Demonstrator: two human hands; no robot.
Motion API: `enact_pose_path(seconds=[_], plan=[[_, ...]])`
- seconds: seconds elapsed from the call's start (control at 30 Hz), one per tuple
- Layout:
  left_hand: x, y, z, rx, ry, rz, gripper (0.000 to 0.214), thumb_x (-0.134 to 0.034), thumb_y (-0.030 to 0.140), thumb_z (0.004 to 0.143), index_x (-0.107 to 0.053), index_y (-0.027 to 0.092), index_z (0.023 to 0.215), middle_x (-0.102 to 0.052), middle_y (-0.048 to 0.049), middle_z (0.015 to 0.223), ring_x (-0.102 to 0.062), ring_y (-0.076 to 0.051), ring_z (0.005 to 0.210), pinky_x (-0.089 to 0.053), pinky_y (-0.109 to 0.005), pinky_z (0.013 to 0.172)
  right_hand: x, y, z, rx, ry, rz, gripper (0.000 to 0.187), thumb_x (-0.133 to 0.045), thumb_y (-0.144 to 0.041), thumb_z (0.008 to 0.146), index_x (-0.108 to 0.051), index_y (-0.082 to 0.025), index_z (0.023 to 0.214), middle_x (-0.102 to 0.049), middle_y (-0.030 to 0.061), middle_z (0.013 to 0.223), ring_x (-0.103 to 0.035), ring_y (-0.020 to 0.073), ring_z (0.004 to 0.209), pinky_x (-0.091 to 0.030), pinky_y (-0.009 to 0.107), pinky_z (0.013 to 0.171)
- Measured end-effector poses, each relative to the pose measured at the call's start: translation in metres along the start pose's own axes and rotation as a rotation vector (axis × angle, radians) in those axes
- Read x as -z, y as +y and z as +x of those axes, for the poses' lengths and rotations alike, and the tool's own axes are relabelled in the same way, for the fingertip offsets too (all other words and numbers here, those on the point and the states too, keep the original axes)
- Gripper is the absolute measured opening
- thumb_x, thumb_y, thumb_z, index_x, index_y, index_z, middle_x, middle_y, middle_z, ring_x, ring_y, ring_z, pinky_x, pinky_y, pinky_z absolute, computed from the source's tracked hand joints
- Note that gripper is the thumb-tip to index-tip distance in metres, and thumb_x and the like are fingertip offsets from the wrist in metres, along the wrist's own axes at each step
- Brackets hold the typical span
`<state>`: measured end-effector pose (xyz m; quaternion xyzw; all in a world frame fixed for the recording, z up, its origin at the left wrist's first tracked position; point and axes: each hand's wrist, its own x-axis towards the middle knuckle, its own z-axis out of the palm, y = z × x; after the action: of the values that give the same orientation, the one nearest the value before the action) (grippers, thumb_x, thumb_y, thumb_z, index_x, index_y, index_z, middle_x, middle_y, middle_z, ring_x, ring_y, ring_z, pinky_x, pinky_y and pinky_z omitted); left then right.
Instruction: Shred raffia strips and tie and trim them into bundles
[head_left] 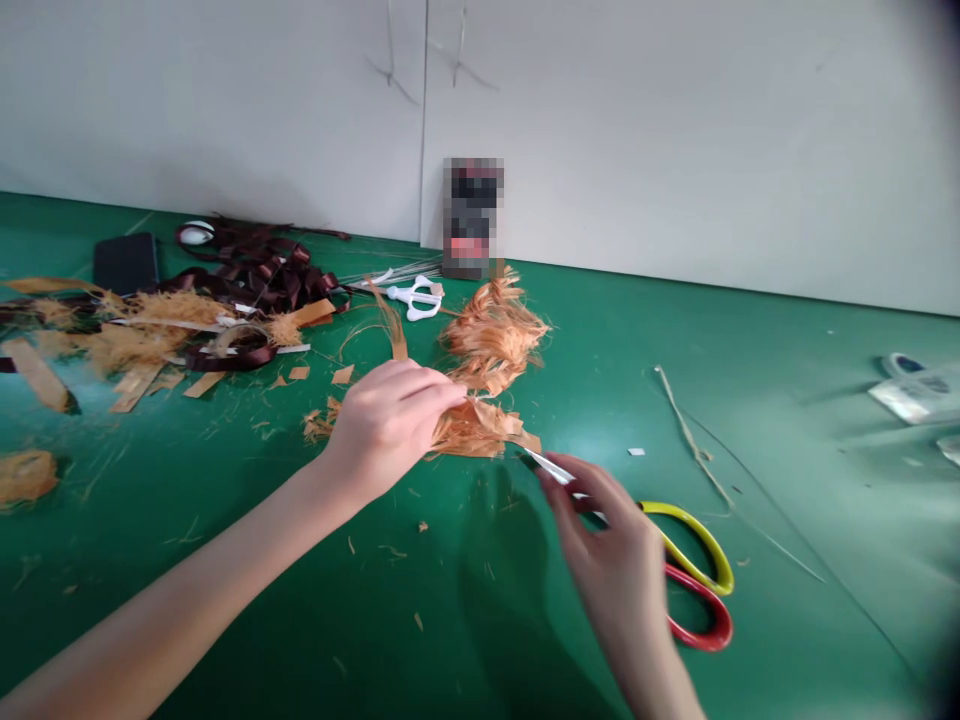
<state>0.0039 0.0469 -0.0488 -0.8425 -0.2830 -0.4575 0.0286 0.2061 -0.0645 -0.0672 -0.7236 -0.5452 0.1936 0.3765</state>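
My left hand (394, 425) is closed, its fingertips pinching at the middle of an orange fringed ribbon bundle (495, 335). The strands fan out beyond the fingers, and flatter orange pieces (480, 432) spread out just below them. My right hand (615, 540) is closed on a narrow white strip (551, 468), whose pointed tip touches or nearly touches the end of an orange piece. Scissors with one yellow and one red handle (701, 620) lie at the right hand's outer side; the hand hides their blades.
Left are dark brown ribbon (277, 265), a black phone (126, 263), orange scraps (150, 335) and small white scissors (416, 297). A blurred-out box (472, 220) stands by the white wall (675, 130). Right lie a thin twisted cord (694, 440) and a clear plastic item (915, 392).
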Motion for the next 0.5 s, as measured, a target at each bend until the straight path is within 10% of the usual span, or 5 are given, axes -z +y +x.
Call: enact_pose_path(seconds=[0.1,0.27,0.5], plan=[[0.004,-0.01,-0.002,-0.01,0.0,0.018,0.01,-0.062,0.008,0.084,-0.068,0.016,0.086,-0.074,-0.0036,0.078,-0.066,-0.015,0.069,-0.055,-0.03,0.064,0.047,0.055,-0.002,0.086,0.105,-0.495,0.037,-0.052,-0.05,0.085,-0.069,-0.02,0.097,-0.066,0.0135,0.106,-0.061,0.0314,0.095,-0.048,0.047,0.081],[0.01,-0.019,-0.004,-0.053,-0.026,0.032,0.016,-0.06,0.002,0.083,-0.067,0.014,0.092,-0.073,-0.0065,0.082,-0.066,-0.016,0.073,-0.055,-0.031,0.067,0.109,0.127,-0.004,-0.005,-0.367,-0.512,0.041,-0.054,-0.056,0.08,-0.064,-0.023,0.103,-0.069,0.0103,0.101,-0.068,0.0274,0.086,-0.054,0.039,0.071],[0.013,-0.027,0.003,-0.171,-0.042,0.175,0.023,-0.05,0.0,0.087,-0.065,0.016,0.093,-0.073,-0.0044,0.083,-0.065,-0.016,0.073,-0.053,-0.031,0.066,0.098,0.113,-0.006,-0.04,-0.462,-0.673,0.041,-0.054,-0.025,0.064,-0.058,-0.017,0.104,-0.07,0.0117,0.095,-0.069,0.0239,0.071,-0.054,0.033,0.059]])
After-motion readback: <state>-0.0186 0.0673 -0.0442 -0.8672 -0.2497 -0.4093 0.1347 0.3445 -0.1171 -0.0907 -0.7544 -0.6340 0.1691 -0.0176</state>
